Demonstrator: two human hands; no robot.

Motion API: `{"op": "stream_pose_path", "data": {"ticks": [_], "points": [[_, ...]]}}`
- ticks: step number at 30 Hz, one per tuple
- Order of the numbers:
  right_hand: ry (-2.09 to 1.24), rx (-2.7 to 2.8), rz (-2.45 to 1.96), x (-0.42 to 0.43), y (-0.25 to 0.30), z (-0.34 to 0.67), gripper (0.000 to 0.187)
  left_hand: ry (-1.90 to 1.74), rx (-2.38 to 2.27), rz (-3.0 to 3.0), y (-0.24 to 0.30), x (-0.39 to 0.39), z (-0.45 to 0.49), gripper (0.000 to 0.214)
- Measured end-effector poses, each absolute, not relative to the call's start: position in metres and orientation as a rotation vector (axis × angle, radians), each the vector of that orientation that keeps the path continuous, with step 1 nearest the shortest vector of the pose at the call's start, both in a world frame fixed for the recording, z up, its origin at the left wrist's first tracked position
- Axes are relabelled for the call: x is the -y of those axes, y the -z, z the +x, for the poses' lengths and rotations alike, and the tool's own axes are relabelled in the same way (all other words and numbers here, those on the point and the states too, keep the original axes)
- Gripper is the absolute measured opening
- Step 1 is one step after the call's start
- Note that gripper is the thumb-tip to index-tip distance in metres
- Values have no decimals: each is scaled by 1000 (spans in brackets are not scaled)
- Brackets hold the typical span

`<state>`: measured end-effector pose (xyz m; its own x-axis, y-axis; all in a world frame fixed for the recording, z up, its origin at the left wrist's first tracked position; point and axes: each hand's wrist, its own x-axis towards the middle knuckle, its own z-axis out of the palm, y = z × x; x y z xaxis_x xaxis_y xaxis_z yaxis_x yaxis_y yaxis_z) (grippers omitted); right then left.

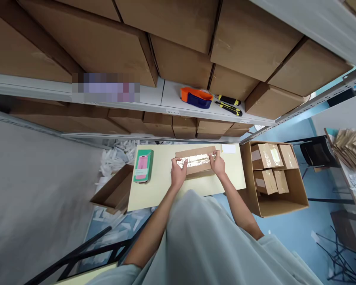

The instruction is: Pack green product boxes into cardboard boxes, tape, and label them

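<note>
Person's left hand (177, 172) and right hand (217, 164) grasp opposite ends of a brown oblong cardboard box (199, 170) on a cream rectangular tabletop (160, 190); uneven thumb pressure could wrinkle the shiny tape (195, 160).

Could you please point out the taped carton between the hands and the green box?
Taped carton (195, 161): head view, on the middle of its taped top.
Green box (142, 163): head view, on the pink part of its top.

From my end I can make out nothing legible: the shelf-edge label (172, 112) and white strip (141, 171) on the green box (142, 161) are too small
</note>
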<state>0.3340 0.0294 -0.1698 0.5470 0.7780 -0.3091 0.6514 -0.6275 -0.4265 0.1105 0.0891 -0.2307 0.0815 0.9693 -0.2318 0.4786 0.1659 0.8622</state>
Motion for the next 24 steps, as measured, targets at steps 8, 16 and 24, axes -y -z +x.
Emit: {"op": "stream_pose_path", "data": {"ticks": [8, 16, 24], "points": [[-816, 1312, -2466, -12, 216, 297, 25, -441, -1539, 1524, 252, -128, 72, 45], [-937, 1427, -2431, -1, 224, 325, 26, -411, -1639, 1509, 244, -93, 86, 45], [-855, 1422, -2497, -7, 227, 317, 23, -586, -1651, 1497, 243, -94, 91, 32]]}}
